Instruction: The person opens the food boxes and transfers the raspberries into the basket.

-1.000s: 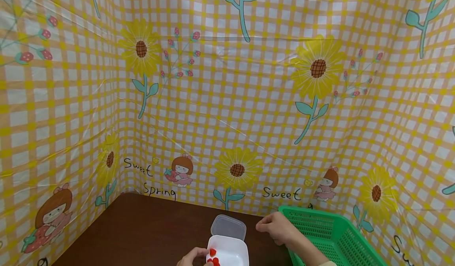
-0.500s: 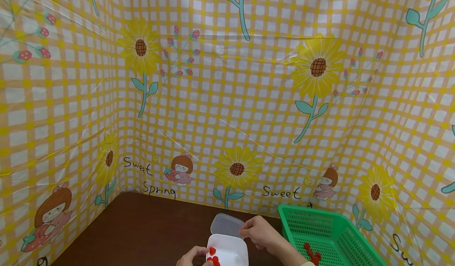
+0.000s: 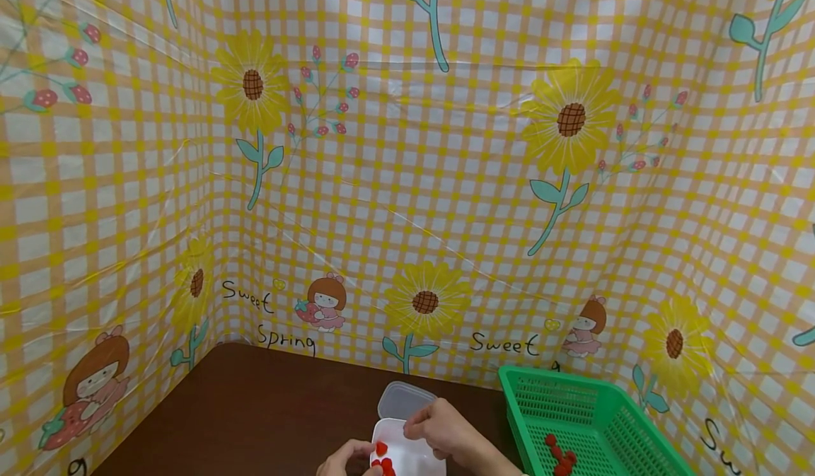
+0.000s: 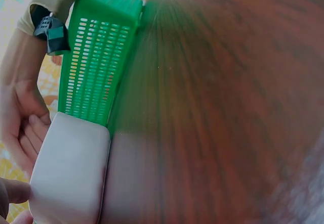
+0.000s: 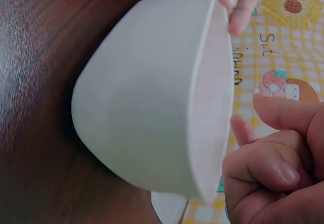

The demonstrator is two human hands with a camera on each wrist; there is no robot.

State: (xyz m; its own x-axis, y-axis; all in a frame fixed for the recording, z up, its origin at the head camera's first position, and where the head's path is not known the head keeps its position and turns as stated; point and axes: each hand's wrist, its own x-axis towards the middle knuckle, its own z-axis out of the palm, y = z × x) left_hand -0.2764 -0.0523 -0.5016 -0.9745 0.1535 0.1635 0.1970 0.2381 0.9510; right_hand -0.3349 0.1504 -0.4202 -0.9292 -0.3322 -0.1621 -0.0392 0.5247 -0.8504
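A white plastic container [image 3: 425, 465] stands on the dark table. My left hand [image 3: 347, 457] grips its left side, with fingertips right at the rim in the right wrist view. Several small red berries [image 3: 386, 464] lie at the container's left, beside those fingers. Over the right part of the container hovers my right hand [image 3: 443, 432], its fingers curled and thumb and fingertip close together. Nothing shows between the fingers of that hand [image 5: 276, 158] in the right wrist view. More red berries [image 3: 560, 455] lie in the green basket [image 3: 518, 419] to the right.
Behind the container lies a translucent lid [image 3: 402, 400], partly covered by the right hand. A checked, flower-printed sheet [image 3: 382, 179] encloses the brown table [image 3: 255, 419] at the back and sides. The green basket stands against the right side.
My right hand has moved left from beside the green basket, past the lid, to over the container. The arm uncovered berries in the basket. My left hand has stayed on the container.
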